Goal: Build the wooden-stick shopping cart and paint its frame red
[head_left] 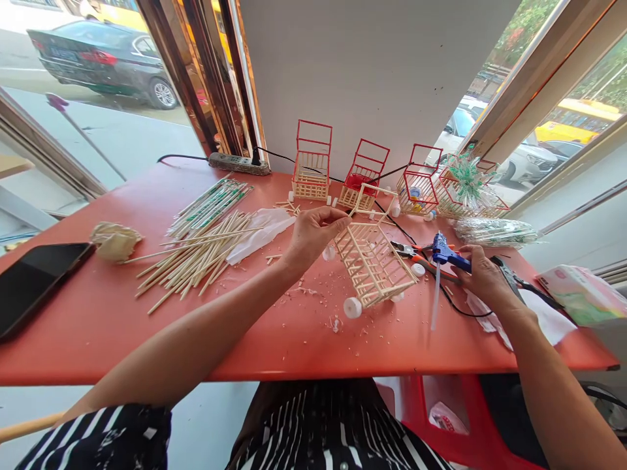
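Pale wooden-stick cart frame with white round wheels (373,262) lies tipped on its side near the middle of the red bench (147,339), its open lattice facing up and toward the camera, long axis running from upper left to lower right. One wheel sits at its near lower corner, another at its right edge. Left hand (313,234) is at the frame's upper left corner, touching it: fingers (337,219) pinched on the top rail there, thumb and forefinger closed on the stick, remaining fingers curled. The frame therefore lies to the right of and just below the left hand. Right hand (482,274) is to the right of the frame, apart from it, wrapped around the handle of a blue hot-glue gun (448,256); nozzle points left toward the frame, a pale glue stick hanging toward the near bench edge. Whether the trigger is pressed cannot be told. Orange-handled pliers (416,254) lie between gun and frame. Left hand is the nearer to the frame. A loose heap of bare wooden sticks (196,258) lies well left; red-railed finished stick carts (313,163) stand along the back wall.
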The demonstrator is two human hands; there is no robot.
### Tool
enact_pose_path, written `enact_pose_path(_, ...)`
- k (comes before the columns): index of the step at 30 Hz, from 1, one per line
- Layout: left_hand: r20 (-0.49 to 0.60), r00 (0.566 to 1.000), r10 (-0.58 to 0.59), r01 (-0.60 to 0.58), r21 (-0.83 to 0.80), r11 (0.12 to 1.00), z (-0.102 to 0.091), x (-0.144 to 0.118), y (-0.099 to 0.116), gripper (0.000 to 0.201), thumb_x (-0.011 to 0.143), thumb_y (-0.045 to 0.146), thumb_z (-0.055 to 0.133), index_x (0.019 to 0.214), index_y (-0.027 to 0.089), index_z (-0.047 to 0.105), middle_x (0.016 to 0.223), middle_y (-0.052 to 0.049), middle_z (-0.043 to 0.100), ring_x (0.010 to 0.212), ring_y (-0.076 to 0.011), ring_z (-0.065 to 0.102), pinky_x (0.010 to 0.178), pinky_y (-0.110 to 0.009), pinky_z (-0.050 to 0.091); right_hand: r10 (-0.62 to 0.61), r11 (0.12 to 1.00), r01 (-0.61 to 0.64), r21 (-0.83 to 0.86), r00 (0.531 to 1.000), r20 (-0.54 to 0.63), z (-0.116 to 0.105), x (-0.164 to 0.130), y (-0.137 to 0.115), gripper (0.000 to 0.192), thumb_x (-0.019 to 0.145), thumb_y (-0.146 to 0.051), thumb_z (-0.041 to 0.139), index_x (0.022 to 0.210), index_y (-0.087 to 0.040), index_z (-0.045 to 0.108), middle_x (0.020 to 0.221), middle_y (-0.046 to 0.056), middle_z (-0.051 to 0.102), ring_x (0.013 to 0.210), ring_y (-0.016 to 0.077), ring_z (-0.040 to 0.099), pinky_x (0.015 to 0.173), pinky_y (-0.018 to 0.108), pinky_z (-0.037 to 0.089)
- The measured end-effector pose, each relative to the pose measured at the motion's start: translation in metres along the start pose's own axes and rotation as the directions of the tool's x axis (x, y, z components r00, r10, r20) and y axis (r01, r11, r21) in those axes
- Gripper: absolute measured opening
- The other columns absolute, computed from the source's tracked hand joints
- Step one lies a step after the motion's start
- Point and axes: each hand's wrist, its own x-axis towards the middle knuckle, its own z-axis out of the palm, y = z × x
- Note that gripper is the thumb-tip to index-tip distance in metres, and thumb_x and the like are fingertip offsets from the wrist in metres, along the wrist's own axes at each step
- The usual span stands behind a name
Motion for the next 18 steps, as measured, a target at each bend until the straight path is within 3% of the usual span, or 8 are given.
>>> enact_pose_path(3,-0.014,1.0,-0.005,0.005,-0.014,1.0,0.001,0.001,-0.002,0.024,0.07,0.043,0.085,0.075,0.02,0.082,0.074,-0.002,0.076,0.068,-0.0149,0.062,0.065,-0.028,0.051,-0.012,1.0,0.011,-0.013,0.999,-0.036,-0.008,-0.007,-0.016,0.031,0.09,-0.036,0.058,0.118,-0.024,0.057,0.116,0.023,0.074,0.104,0.036,0.07,0.086,0.045,0.05)
enact_pose_path(5,-0.006,1.0,-0.005,0.005,-0.024,1.0,0.001,0.0,-0.001,0.024,0.07,0.043,0.086,0.075,0.02,0.081,0.074,-0.002,0.076,0.069,-0.0154,0.063,0.067,-0.029,0.052,0.027,0.999,-0.029,-0.016,0.995,-0.099,-0.018,-0.013,-0.027,0.032,0.096,-0.039,0.05,0.123,-0.022,0.057,0.126,0.028,0.071,0.111,0.038,0.068,0.09,0.047,0.048)
enact_pose_path(7,0.005,1.0,-0.005,0.005,-0.02,1.0,0.002,-0.001,0.001,0.024,0.07,0.043,0.085,0.075,0.02,0.081,0.076,-0.003,0.077,0.071,-0.0165,0.065,0.07,-0.03,0.054,0.15,0.988,-0.155,-0.012,0.97,-0.193,-0.027,-0.018,-0.037,0.036,0.096,-0.044,0.049,0.122,-0.022,0.058,0.112,0.024,0.073,0.099,0.0385,0.069,0.085,0.048,0.048)
enact_pose_path(9,0.006,1.0,-0.007,0.007,-0.015,1.0,0.002,-0.003,0.004,0.023,0.072,0.042,0.084,0.077,0.02,0.081,0.076,-0.003,0.077,0.073,-0.017,0.066,0.071,-0.03,0.055,0.221,0.975,-0.216,0.048,0.936,-0.274,-0.035,-0.024,-0.049,0.031,0.092,-0.049,0.052,0.107,-0.023,0.06,0.09,0.015,0.071,0.083,0.0346,0.067,0.078,0.046,0.048)
enact_pose_path(11,0.003,1.0,-0.007,0.007,-0.021,1.0,0.003,-0.005,0.007,0.021,0.073,0.04,0.083,0.078,0.02,0.082,0.077,-0.003,0.077,0.073,-0.0169,0.067,0.07,-0.029,0.055,0.215,0.973,-0.179,0.148,0.933,-0.287,-0.043,-0.031,-0.064,0.027,0.092,-0.052,0.053,0.092,-0.025,0.059,0.071,0.006,0.064,0.071,0.0285,0.062,0.074,0.042,0.048)
enact_pose_path(13,0.003,1.0,-0.005,0.005,-0.028,1.0,0.003,-0.006,0.01,0.019,0.074,0.038,0.082,0.078,0.019,0.082,0.076,-0.003,0.077,0.072,-0.0166,0.066,0.068,-0.029,0.054,0.187,0.969,-0.131,0.209,0.942,-0.279,-0.051,-0.041,-0.083,0.03,0.091,-0.054,0.057,0.093,-0.025,0.062,0.069,0.005,0.066,0.067,0.0267,0.062,0.072,0.041,0.048)
enact_pose_path(16,0.009,1.0,0.005,-0.005,-0.033,0.999,0.004,-0.008,0.015,0.015,0.075,0.034,0.081,0.075,0.019,0.082,0.076,-0.003,0.078,0.071,-0.0158,0.066,0.068,-0.028,0.053,0.103,0.97,-0.042,0.241,0.964,-0.246,-0.064,-0.057,-0.114,0.036,0.094,-0.057,0.057,0.095,-0.024,0.071,0.081,0.007,0.075,0.064,0.024,0.062,0.069,0.04,0.049)
enact_pose_path(18,0.014,1.0,0.016,-0.016,-0.035,0.999,0.004,-0.009,0.018,0.013,0.077,0.031,0.08,0.075,0.019,0.081,0.077,-0.003,0.078,0.071,-0.0151,0.066,0.069,-0.028,0.053,-0.023,0.957,0.08,0.28,0.98,-0.198,-0.07,-0.066,-0.132,0.038,0.1,-0.055,0.052,0.091,-0.025,0.073,0.096,0.008,0.08,0.067,0.0217,0.065,0.072,0.039,0.052)
